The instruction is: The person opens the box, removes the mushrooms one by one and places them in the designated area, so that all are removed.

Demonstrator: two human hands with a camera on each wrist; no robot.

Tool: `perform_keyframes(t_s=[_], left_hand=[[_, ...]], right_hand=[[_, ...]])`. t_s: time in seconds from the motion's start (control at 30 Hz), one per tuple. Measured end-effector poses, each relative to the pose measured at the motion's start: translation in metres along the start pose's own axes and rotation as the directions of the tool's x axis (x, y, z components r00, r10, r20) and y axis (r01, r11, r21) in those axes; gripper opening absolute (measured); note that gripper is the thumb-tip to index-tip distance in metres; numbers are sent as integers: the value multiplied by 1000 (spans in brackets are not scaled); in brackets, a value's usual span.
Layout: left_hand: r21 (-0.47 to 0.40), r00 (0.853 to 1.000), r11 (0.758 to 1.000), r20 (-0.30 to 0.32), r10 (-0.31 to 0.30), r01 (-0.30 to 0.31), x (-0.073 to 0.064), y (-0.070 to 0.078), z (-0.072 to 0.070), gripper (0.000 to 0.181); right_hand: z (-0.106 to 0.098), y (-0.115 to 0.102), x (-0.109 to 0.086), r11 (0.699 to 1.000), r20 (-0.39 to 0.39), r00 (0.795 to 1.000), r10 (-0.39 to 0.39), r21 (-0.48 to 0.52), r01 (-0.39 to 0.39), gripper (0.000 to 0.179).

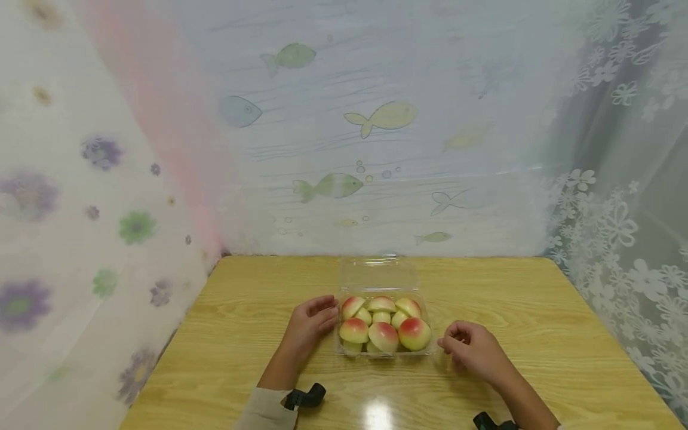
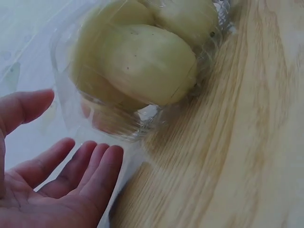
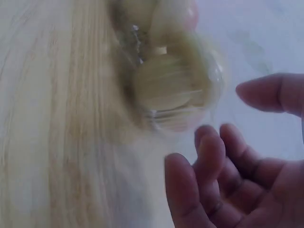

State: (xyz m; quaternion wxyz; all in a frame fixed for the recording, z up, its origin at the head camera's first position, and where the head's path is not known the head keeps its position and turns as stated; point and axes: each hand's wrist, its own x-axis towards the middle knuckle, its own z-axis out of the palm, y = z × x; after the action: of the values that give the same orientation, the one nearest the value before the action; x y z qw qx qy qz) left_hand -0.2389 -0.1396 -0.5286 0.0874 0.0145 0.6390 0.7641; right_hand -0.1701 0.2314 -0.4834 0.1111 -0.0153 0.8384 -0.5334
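Observation:
A clear plastic clamshell box (image 1: 340,349) stands on the table with its lid (image 1: 378,276) raised at the back. Inside sit several mushroom-shaped pieces (image 1: 383,336), pale yellow-green with red-tinged caps, in two rows. At the box's left side is my left hand (image 1: 310,325), fingers extended and relaxed; a small gap shows from the box in the left wrist view. My right hand (image 1: 473,349) hovers off the right front corner, its fingers loosely bent and nothing in them. The right wrist view is blurred around the box (image 3: 171,85).
The light wood table (image 1: 258,280) carries the box near its middle. Behind it hangs a pale sheet (image 1: 322,137) printed with fish. Flowered fabric (image 1: 70,239) borders the left side, and a lace curtain (image 1: 634,251) the right. A dark band with a camera (image 1: 306,396) circles my left wrist.

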Motion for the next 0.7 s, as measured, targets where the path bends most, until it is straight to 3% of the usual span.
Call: perform_keyframes(t_s=[0.13,0.27,0.5,0.7], left_hand=[[-16,1000,1000,14,-17,17,-2,-1,-1,55],[-32,999,999,35,-26,28,-2,-3,-4,52],[-34,998,999,62,-23,25,-2,-7,-6,51],[-39,998,999,62,-31,34,-2,-8,-6,49]], right_hand=[[1,-8,1,994,-73,996,-46,-106,38,27],[3,-15,4,979,-89,991,-98,-188,80,30],[4,-26,11,950,21,987,-162,-268,161,45],[8,-34,14,929,69,988,-142,-335,157,46]])
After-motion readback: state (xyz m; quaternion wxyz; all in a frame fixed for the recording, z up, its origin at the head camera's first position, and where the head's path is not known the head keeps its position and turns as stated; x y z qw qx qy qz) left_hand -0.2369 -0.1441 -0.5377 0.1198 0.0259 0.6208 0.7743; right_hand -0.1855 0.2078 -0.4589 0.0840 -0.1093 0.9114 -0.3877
